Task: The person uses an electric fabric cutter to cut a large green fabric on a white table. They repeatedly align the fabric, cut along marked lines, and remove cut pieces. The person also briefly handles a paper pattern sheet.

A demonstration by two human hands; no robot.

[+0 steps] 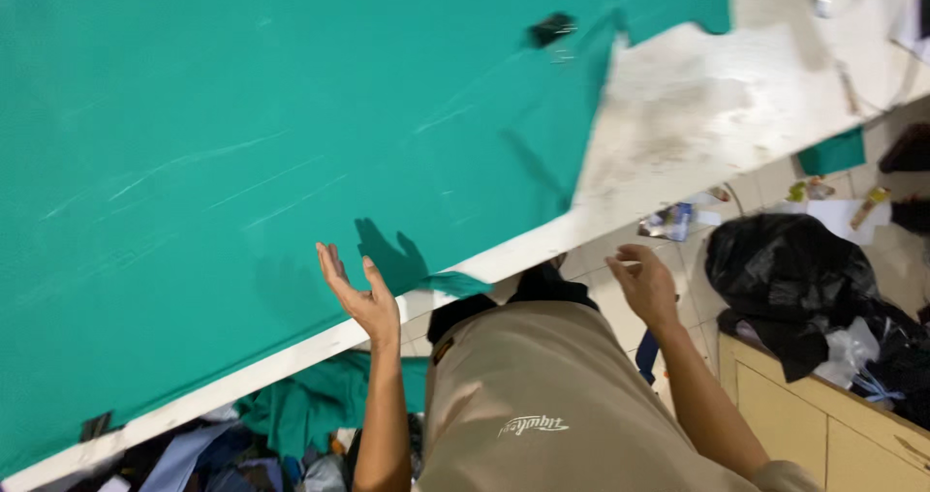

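Black binder clip point(551, 29); black rubbish bag point(790, 264); wooden cabinet point(814, 424).

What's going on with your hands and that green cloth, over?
Left hand open, at the green cloth edge. Right hand loosely curled, empty, off the table. Black clip on cloth.

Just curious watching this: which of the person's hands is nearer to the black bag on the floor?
Right. The right hand hangs off the table edge, just beside the black bag. The left hand is farther, open over the green fabric.

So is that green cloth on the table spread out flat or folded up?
Spread out flat: the green cloth covers most of the table in one smooth sheet, with a black clip on it.
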